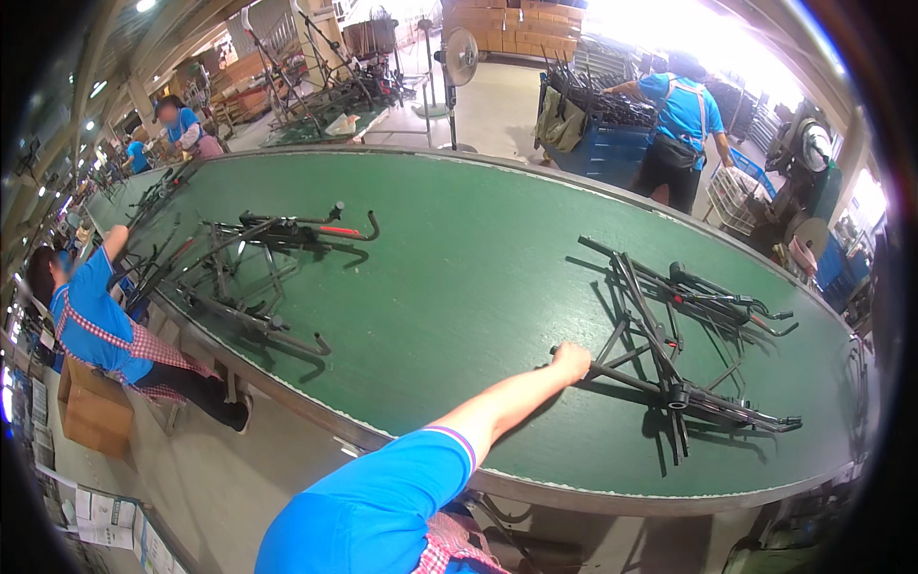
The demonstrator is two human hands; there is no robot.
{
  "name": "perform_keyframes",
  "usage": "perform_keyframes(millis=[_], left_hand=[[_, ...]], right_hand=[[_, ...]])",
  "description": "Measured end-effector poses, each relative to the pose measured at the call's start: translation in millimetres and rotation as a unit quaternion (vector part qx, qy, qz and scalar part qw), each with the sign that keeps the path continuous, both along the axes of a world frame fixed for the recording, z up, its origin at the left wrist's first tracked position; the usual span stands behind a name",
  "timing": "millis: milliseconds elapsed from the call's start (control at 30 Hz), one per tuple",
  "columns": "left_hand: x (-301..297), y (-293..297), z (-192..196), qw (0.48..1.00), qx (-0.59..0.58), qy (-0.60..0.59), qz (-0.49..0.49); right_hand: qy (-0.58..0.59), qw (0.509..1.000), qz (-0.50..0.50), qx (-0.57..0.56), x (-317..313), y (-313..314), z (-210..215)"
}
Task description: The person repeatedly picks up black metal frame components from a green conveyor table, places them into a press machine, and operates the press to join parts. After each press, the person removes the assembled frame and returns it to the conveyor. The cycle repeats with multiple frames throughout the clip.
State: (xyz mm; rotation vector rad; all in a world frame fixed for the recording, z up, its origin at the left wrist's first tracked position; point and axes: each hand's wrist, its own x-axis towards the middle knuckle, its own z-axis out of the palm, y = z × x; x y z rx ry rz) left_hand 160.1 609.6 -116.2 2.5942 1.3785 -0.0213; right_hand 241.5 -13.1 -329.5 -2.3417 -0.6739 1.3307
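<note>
Left hand [572, 362] wraps round tube [622, 379] of black frame [656, 330], likely stiff, lightish, best gripped mid-tube; right hand unseen

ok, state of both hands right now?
Left hand: closed, holding the near-side tube of a dark tubular frame on the green table.
Right hand: out of view, can't tell.

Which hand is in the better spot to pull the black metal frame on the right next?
Probably the left hand: it is already closed around a tube end of the black metal frame on the green table. The right hand isn't in view.
</note>
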Motion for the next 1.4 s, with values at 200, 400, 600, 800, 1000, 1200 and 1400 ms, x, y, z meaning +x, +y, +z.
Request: perform_keyframes(millis=[200, 400, 600, 800, 1000, 1200, 1400], left_hand=[[-33, -46, 132, 0.987, -0.064, 0.008, -0.147], [-163, -79, 205, 0.977, -0.143, 0.095, -0.13], [-349, -88, 174, 0.972, -0.125, 0.163, 0.116], [-402, -151, 44, 0.883, 0.118, -0.088, 0.445], [-296, -268, -11, 0.77, -0.217, -0.352, 0.486], [-246, -302, -3, 0.485, -0.402, -0.647, 0.43], [-427, -283, 109, 0.746, -0.181, -0.354, 0.534]], right_hand=[[0.055, 0.996, 0.001, 0.074, 14, 19, -15], [0.176, 0.978, 0.0, 0.113, 26, 119, -14], [0.067, 0.907, 0.397, 0.12, -11, 229, 133], [0.215, 0.775, 0.535, 0.259, -58, 323, 303], [-0.057, 0.726, 0.489, 0.479, -83, 429, 316], [0.146, 0.774, 0.566, 0.245, -81, 503, 226], [0.094, 0.742, 0.643, 0.166, -83, 502, 242]])
